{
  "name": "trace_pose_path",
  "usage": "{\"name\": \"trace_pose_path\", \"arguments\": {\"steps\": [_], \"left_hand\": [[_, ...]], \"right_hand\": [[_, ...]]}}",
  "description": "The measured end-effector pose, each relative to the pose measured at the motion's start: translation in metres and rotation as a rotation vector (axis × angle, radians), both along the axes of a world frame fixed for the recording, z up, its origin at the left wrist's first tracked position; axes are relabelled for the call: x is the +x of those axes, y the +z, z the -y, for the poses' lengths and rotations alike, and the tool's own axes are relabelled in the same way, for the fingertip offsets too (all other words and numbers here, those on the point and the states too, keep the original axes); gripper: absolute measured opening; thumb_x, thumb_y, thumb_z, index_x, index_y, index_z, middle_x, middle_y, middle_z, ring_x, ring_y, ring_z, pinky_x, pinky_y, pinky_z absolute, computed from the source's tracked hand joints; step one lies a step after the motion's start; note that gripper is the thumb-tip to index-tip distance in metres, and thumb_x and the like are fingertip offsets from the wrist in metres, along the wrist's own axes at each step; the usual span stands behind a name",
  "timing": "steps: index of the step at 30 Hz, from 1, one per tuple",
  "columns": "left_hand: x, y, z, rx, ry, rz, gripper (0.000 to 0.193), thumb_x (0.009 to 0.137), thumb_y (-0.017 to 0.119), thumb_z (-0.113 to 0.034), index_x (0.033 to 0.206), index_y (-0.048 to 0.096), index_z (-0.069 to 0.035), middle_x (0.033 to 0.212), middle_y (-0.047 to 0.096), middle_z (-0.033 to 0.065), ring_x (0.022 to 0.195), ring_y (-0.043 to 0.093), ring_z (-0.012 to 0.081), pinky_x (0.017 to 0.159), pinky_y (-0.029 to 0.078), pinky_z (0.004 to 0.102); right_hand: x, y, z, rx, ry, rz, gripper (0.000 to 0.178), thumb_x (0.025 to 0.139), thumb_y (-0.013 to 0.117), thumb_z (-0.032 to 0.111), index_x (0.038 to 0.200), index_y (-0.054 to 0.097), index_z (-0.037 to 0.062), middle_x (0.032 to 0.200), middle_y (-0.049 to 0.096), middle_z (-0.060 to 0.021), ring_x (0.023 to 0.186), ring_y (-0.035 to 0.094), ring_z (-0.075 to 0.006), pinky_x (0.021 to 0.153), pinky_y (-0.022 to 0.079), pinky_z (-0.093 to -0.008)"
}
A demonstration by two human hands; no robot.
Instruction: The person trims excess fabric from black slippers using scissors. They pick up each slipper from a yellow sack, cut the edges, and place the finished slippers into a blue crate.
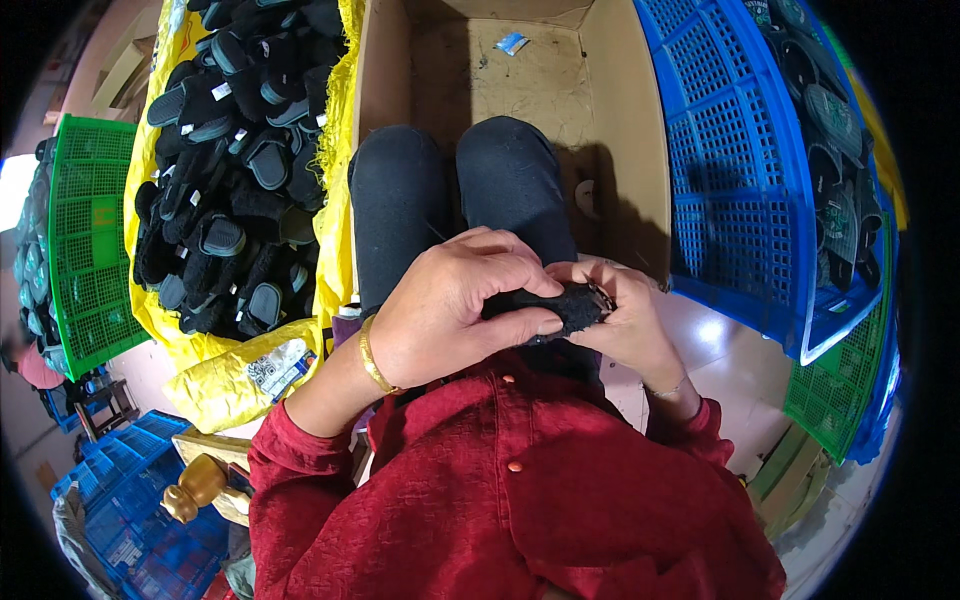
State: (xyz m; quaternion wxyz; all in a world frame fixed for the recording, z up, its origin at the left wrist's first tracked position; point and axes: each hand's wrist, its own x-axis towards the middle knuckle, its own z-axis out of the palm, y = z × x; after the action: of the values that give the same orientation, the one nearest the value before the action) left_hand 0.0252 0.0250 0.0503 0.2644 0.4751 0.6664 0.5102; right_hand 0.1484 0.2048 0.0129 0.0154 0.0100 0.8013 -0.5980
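- At the far left, a green basket [95, 240] is seen, and next to it a yellow sack [215, 398] is filled with black footwear [240, 170]; this sack is placed well apart from the hands.
- By the left hand [468, 300], the left part of a black fuzzy piece [578, 310] is grasped: it is pinched between the thumb, on the near side, and the bent fingers, on the far side. Much of this part is hidden.
- The piece is held above the lap, between the two hands. Its long axis, as far as it can be seen, is laid across the body, from left to right. Beyond the knees, a cardboard box [625, 130] is seen.
- By the right hand [628, 312], the right end is grasped with curled fingers. Something shiny is noticed there, but what it is cannot be told.
- Neither hand can be called nearer, since the piece is touched by both; more of it is covered by the left one.
- At the right, a blue basket [740, 185] is seen, well apart from the piece.
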Motion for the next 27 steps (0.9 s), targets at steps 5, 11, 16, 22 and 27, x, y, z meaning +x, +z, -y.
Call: {"name": "trace_pose_path", "arguments": {"steps": [5,11,16,22,27], "left_hand": [[-0.003,0.0,-0.002,-0.049,0.126,-0.115,0.008,0.078,0.067,-0.007,0.08,0.062,-0.002,0.074,0.06,0.0064,0.071,0.057,0.0202,0.067,0.046,0.0292],[-0.013,0.004,0.006,-0.057,0.518,0.278,0.02,0.089,0.058,-0.016,0.079,0.052,0.0,0.058,0.052,0.0044,0.056,0.051,0.008,0.055,0.043,0.0225],[-0.01,0.008,0.021,-0.079,0.171,-0.074,0.048,0.069,0.076,-0.031,0.103,0.057,-0.003,0.094,0.058,0.0118,0.085,0.058,0.0258,0.076,0.047,0.0328],[0.006,0.001,0.006,-0.154,0.161,-0.194,0.08,0.066,0.078,-0.031,0.129,0.039,-0.001,0.113,0.053,0.0177,0.102,0.053,0.0312,0.09,0.042,0.0341],[-0.013,-0.032,0.012,0.163,0.241,0.886,0.044,0.094,0.05,-0.026,0.128,0.039,-0.001,0.119,0.052,0.0053,0.111,0.049,0.0142,0.093,0.04,0.0276]], "right_hand": [[0.004,-0.007,0.008,-0.128,-0.108,0.041,0.043,0.062,0.077,0.003,0.101,0.06,-0.001,0.088,0.064,-0.0066,0.077,0.059,-0.0103,0.067,0.048,-0.0252],[0.001,0.006,0.005,-0.113,-0.151,0.069,0.046,0.063,0.078,0.006,0.104,0.058,-0.0031,0.087,0.063,-0.0058,0.082,0.06,-0.0096,0.074,0.048,-0.0238],[0.0,0.008,0.001,-0.115,-0.203,0.084,0.043,0.063,0.077,0.005,0.101,0.058,-0.003,0.087,0.063,-0.0041,0.08,0.06,-0.009,0.074,0.048,-0.0232],[-0.019,0.029,0.009,-0.213,-0.362,0.07,0.026,0.082,0.066,0.018,0.098,0.057,-0.0006,0.079,0.059,0.0008,0.066,0.052,-0.0049,0.061,0.043,-0.0203],[-0.034,0.042,0.011,-0.545,-0.406,0.202,0.022,0.094,0.05,0.022,0.102,0.056,0.0029,0.071,0.053,0.0028,0.054,0.038,-0.0023,0.049,0.033,-0.0192]]}}
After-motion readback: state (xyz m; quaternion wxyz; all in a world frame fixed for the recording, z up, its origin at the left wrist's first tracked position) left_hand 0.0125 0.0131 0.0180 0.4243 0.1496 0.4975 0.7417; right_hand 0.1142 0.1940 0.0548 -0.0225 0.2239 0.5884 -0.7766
